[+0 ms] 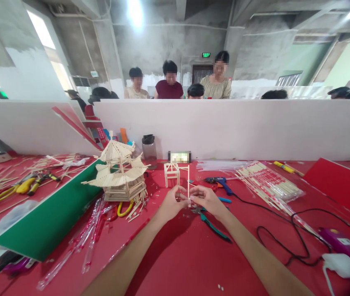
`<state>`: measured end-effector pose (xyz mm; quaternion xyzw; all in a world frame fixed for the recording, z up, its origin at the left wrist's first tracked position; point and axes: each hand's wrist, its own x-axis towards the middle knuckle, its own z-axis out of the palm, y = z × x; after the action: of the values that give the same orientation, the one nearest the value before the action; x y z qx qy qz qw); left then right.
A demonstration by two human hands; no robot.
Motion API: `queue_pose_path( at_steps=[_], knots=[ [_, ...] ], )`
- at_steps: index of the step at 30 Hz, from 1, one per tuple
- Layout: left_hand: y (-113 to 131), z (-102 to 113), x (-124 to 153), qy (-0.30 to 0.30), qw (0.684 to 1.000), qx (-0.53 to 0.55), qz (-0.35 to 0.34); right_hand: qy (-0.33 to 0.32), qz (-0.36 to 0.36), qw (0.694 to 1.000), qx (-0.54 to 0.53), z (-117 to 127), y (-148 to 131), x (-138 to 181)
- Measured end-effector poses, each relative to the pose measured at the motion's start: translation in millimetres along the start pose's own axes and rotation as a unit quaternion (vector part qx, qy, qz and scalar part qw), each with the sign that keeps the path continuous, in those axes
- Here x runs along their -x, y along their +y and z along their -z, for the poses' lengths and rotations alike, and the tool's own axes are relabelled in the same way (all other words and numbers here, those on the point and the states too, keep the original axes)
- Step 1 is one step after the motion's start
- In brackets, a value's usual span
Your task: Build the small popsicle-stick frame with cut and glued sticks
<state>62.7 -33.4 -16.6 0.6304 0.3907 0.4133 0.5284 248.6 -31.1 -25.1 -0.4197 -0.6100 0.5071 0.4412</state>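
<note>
Left hand (172,203) and right hand (208,200) pinch an upright wooden stick (188,181); green-handled pliers (213,229) lie nearby.

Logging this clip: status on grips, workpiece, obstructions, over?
Left grip, right grip both pinching wooden stick near its lower end. Stick upright. Teal-handled pliers lying close by right grip.

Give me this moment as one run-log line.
left hand: holding upright wooden stick; right hand: same stick; behind: small stick frame; left: wooden pagoda model; right: blue glue gun
</note>
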Motion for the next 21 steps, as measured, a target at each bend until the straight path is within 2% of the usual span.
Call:
queue_pose_path(
  at_steps=[6, 11, 21],
  knots=[
    [-6.9, 1.6, -1.9, -0.021, 1.0, 0.004, 0.012, -0.004, -0.011, 1.0, -0.017, -1.0, 0.7, -0.2],
    [-13.0, 1.4, -2.1, -0.037, 0.999, -0.019, 0.01, -0.005, 0.006, 1.0, 0.014, -2.7, -0.4, 0.0],
    [-9.4, 5.4, -2.5, -0.067, 0.997, -0.022, 0.014, -0.012, 0.011, 1.0, -0.01, -4.0, -0.6, 1.0]
  ],
)
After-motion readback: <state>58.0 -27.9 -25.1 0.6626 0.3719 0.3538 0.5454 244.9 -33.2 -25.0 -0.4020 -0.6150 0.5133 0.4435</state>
